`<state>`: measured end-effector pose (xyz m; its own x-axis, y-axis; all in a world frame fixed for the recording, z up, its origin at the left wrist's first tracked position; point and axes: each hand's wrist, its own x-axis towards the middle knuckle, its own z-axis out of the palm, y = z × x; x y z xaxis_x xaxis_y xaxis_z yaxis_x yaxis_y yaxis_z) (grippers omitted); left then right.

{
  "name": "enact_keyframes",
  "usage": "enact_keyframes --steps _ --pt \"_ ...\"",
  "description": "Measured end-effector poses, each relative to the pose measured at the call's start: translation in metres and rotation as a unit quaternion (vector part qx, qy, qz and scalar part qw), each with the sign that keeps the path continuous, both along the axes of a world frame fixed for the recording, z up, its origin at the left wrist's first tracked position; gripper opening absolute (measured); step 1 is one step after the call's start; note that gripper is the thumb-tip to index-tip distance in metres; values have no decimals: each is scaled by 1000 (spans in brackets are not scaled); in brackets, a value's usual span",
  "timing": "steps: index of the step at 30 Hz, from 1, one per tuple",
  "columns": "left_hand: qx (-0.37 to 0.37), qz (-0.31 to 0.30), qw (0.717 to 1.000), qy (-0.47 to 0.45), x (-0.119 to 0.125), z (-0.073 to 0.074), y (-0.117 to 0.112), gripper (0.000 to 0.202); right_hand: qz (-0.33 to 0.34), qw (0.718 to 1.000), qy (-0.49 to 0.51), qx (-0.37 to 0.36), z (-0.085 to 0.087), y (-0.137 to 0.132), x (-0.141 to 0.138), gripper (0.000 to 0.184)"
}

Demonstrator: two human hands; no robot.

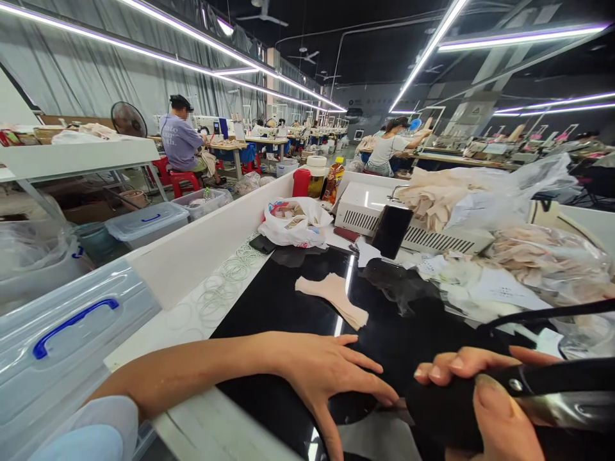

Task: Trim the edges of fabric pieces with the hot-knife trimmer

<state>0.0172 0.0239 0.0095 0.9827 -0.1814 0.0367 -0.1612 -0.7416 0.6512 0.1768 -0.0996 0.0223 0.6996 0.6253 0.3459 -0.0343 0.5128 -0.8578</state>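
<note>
My left hand (331, 371) is spread out with its palm down, low over or on a glossy black board (269, 307). Its fingertips reach toward a grey sheet-like piece (382, 435) at the bottom edge; whether they press on it I cannot tell. At the lower right, my right hand (500, 410) is wrapped round a black tool (442, 410) with a round screw and a shiny metal part; its exact kind is unclear. A small stack of beige cut fabric pieces (331, 294) lies on the board beyond my left hand.
A white plastic bag (295, 221), a dark phone (393, 232) and a white vented box (360, 208) stand behind the board. Bagged beige fabric (548, 256) is heaped at right. A low white wall (192, 250) borders the left, with a lidded bin (72, 339) beyond. Two people sit farther back.
</note>
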Motion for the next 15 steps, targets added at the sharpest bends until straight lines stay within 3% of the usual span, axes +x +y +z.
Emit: enact_keyframes --steps 6,15 --pt "8 4 1000 -26 -1 -1 0 97 34 999 -17 25 6 -4 -8 38" --pt "18 7 999 -31 -2 -8 0 99 48 999 -7 11 1 -6 -13 38"
